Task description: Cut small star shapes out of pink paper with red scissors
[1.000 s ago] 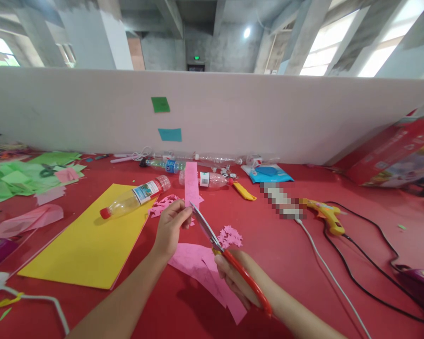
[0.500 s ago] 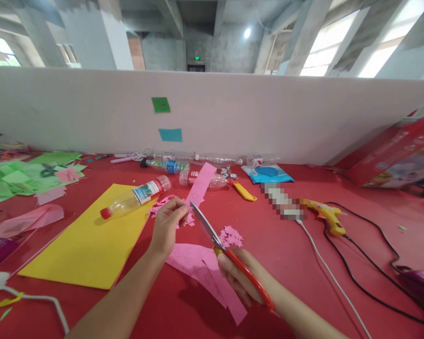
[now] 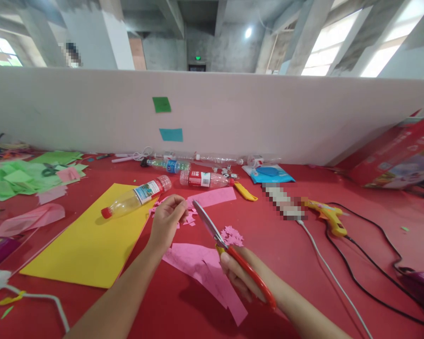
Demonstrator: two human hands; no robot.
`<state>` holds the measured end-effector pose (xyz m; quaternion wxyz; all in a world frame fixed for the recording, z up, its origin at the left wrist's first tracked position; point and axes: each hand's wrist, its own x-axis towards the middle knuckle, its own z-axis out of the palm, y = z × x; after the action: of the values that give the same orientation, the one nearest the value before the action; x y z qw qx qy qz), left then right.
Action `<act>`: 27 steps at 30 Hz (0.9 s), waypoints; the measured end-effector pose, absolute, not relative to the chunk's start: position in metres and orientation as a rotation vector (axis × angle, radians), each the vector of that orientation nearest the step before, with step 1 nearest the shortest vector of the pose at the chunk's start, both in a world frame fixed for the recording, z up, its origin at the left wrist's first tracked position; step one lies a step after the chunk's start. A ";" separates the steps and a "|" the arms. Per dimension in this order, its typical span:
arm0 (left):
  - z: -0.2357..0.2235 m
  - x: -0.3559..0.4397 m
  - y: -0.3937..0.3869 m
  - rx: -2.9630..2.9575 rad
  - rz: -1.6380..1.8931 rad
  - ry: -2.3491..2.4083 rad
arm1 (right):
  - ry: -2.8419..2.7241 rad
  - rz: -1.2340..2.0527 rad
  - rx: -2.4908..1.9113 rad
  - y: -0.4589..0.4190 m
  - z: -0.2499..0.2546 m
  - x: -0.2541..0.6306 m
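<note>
My left hand (image 3: 167,219) pinches the near end of a pink paper strip (image 3: 217,197), which reaches to the right over the table. Wrapped around the red handles of the scissors (image 3: 229,248) is my right hand (image 3: 242,273). The blades look closed, or nearly so, and their tips point at the left fingertips and the strip's end. Small pink paper cuttings (image 3: 191,219) lie under and behind the left hand. Another heap of pink cuttings (image 3: 232,235) sits just beyond the right hand. Larger curved pink paper (image 3: 203,270) lies on the table below both hands.
A bottle (image 3: 137,195) lies partly on a yellow sheet (image 3: 81,249) at left. More plastic bottles (image 3: 201,179) and a blue packet (image 3: 268,174) lie along the white partition (image 3: 233,117). A yellow glue gun (image 3: 330,219) with a black cord is at right. Green paper (image 3: 14,179) piles at far left.
The pink strip has swung from pointing up and away to lying toward the right, uncovering the red-labelled bottle's label. Both hands have barely moved.
</note>
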<state>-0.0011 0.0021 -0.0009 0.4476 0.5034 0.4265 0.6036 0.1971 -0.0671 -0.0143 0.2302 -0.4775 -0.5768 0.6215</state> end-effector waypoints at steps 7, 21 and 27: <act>0.004 -0.002 0.001 1.307 1.451 1.044 | -1.584 1.678 -1.337 -0.065 -0.019 0.200; -0.002 -0.005 0.004 1.281 1.438 0.996 | -1.550 1.652 -1.513 -0.065 -0.005 0.189; -0.003 0.002 0.000 1.237 1.334 0.899 | -1.538 1.546 -1.378 -0.071 -0.012 0.189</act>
<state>0.0021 -0.0001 -0.0031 0.5279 0.5177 0.3764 0.5583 0.1891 -0.0711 -0.0117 0.2774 -0.5133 -0.5728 0.5758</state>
